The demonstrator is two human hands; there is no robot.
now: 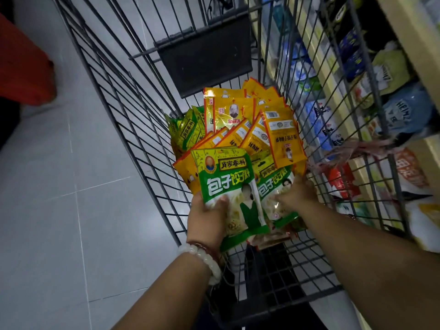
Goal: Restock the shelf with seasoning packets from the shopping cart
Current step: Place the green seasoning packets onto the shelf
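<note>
Two hands, one cart (packets uncountable)

Head view, steeply down, close

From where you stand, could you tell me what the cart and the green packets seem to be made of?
Cart: probably metal wire with a dark grey coating, judging by its thin rigid grid bars. Green packets: apparently glossy printed plastic film, given the sheen and crinkles.
</note>
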